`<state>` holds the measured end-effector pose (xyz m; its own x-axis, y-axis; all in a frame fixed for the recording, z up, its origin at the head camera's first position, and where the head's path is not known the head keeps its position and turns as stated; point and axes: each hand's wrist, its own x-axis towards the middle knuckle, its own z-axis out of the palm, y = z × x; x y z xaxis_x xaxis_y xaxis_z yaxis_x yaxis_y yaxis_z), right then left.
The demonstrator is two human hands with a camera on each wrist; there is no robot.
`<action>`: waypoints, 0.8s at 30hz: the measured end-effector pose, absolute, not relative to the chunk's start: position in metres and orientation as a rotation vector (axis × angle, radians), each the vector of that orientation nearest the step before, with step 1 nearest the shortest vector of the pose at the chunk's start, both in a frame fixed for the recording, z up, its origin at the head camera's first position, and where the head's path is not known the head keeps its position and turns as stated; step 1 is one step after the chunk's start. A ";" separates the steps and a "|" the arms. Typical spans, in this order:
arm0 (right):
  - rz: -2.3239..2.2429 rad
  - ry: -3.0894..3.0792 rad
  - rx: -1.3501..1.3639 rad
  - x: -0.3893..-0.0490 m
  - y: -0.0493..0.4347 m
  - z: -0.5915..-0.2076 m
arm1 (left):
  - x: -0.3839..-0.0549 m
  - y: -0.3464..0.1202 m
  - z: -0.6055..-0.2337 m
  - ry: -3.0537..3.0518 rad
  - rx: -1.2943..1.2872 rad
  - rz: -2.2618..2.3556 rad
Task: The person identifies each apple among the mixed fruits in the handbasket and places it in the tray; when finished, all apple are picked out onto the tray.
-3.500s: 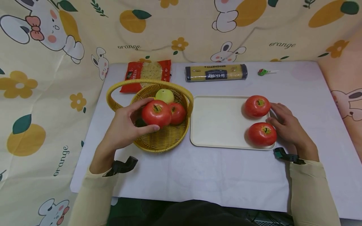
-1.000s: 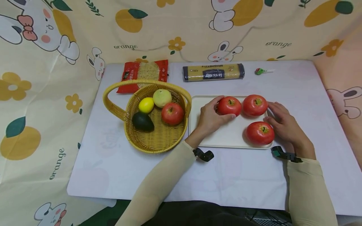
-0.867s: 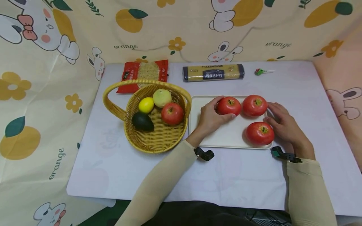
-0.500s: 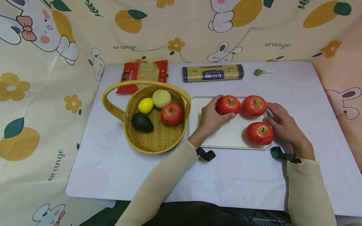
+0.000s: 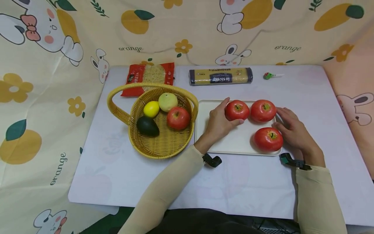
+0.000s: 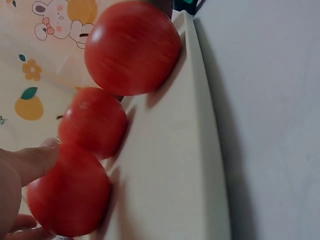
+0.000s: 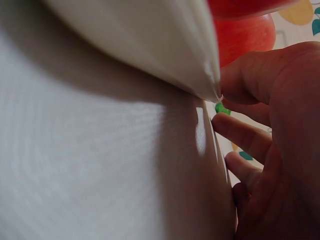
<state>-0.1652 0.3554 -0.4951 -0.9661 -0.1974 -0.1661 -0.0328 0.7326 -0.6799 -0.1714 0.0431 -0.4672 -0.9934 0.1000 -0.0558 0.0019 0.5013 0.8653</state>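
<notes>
On the cream tray (image 5: 225, 143) sit three red apples. My left hand (image 5: 217, 122) is around the left apple (image 5: 237, 110), its thumb (image 6: 37, 160) against the side; in the left wrist view some of its fingers are hidden behind the fruit. Beside that apple lies the upper right apple (image 5: 263, 110), with the lower right apple (image 5: 268, 139) in front of it. At the tray's right end, my right hand (image 5: 296, 133) holds the rim (image 7: 212, 85), thumb on the inner side and index finger outside. The other fingers reach down near the tabletop.
Left of the tray stands a yellow wicker basket (image 5: 162, 146) with a raised handle, holding a red apple, a pale green fruit, a lemon and an avocado. Behind are a red pasta bag (image 5: 153, 74), a spaghetti pack (image 5: 220, 76) and a lollipop (image 5: 268, 75).
My left hand has carried an apple from over the basket to the tray, where it now sits beside the other two. Over the last second both hands have barely moved.
</notes>
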 end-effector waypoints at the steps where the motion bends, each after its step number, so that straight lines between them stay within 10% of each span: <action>1: -1.054 2.704 -0.181 -0.165 0.356 -0.495 | -0.170 0.042 -0.465 2.648 0.101 1.519; 24: -1.062 2.708 -0.196 -0.165 0.355 -0.496 | -0.099 -0.027 -0.384 2.196 0.651 1.824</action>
